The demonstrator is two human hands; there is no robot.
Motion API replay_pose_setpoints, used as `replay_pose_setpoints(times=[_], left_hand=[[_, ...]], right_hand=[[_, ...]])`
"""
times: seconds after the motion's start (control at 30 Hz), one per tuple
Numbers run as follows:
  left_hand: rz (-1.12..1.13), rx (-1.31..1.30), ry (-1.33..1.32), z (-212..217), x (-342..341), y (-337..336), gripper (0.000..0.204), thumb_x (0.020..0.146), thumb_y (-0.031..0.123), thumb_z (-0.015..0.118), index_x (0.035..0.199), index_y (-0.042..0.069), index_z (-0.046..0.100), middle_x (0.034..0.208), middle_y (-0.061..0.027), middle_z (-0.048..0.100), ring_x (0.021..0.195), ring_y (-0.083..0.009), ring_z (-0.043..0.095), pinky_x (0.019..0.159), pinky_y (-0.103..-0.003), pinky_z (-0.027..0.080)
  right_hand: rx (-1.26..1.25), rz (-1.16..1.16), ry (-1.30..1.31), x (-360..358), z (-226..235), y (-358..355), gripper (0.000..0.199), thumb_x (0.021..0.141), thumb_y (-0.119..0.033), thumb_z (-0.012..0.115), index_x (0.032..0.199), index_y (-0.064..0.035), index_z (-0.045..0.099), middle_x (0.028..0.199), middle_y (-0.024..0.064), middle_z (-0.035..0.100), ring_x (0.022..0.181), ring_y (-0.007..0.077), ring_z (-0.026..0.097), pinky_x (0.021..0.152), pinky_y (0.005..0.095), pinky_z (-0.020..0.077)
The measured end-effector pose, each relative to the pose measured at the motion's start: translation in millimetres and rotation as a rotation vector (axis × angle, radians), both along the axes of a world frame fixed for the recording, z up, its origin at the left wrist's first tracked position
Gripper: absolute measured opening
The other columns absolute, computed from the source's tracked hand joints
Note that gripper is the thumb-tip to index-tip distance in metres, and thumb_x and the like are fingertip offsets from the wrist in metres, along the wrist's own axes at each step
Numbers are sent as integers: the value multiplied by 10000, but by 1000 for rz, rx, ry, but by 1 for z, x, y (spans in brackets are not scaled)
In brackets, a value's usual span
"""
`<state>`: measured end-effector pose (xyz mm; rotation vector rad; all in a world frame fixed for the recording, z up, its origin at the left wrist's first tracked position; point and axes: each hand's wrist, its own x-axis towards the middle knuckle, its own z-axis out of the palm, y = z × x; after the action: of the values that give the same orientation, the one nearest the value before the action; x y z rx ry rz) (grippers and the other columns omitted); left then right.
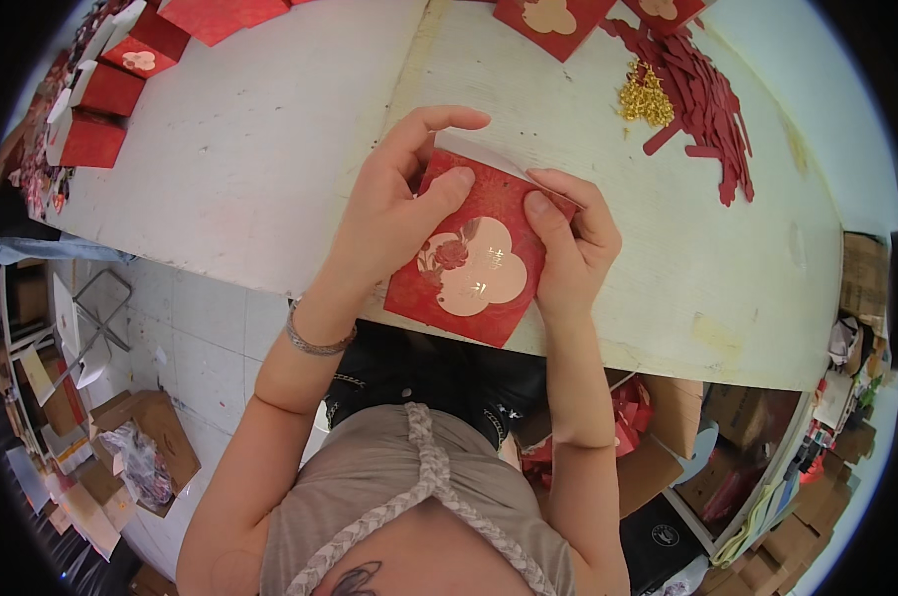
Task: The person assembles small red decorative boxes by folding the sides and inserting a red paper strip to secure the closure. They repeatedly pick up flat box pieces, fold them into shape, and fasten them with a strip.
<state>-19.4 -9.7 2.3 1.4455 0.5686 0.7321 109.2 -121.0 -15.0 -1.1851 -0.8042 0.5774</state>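
Observation:
Between my two hands is a red paper gift box (481,266) with a pale pink four-lobed emblem and a rose on its front. It is tilted over the table's near edge, and a white inner flap shows at its top. My left hand (409,194) grips the upper left side, thumb on the front and index finger stretched past the top edge. My right hand (575,238) is closed on the upper right side, thumb on the front and fingers behind. The box's back is hidden.
On the white table (270,149), red strips (702,99) lie at the far right beside a pile of small gold fasteners (646,99). Several red boxes (111,89) stand at the far left. A cardboard carton (658,467) with red pieces sits under the table's right side.

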Motion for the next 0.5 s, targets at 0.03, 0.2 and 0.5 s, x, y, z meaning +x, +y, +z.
replay_pose_setpoints(times=[0.03, 0.2, 0.5], left_hand=[[-9, -16, 3, 2, 1, 0, 204, 878, 56, 602, 1081, 44, 596, 840, -27, 634, 751, -66, 563, 682, -211, 464], [-7, 1, -58, -2, 1, -1, 65, 854, 23, 616, 909, 14, 650, 892, -34, 648, 816, -81, 579, 737, -216, 475], [-114, 86, -316, -24, -2, 1, 125, 910, 88, 570, 861, 2, 645, 933, -53, 653, 807, -103, 577, 720, -218, 464]], right_hand=[[-7, -10, 9, -3, 3, 2, 166, 883, 14, 596, 1042, 6, 644, 959, 26, 636, 823, 60, 551, 729, 200, 448], [-22, -19, -22, -2, 3, 1, 123, 872, 50, 580, 947, 8, 668, 969, 48, 649, 814, 76, 559, 715, 197, 443], [155, 20, -14, 1, -13, -1, 150, 844, 100, 530, 829, 13, 652, 981, 123, 649, 715, 83, 525, 623, 196, 404]])
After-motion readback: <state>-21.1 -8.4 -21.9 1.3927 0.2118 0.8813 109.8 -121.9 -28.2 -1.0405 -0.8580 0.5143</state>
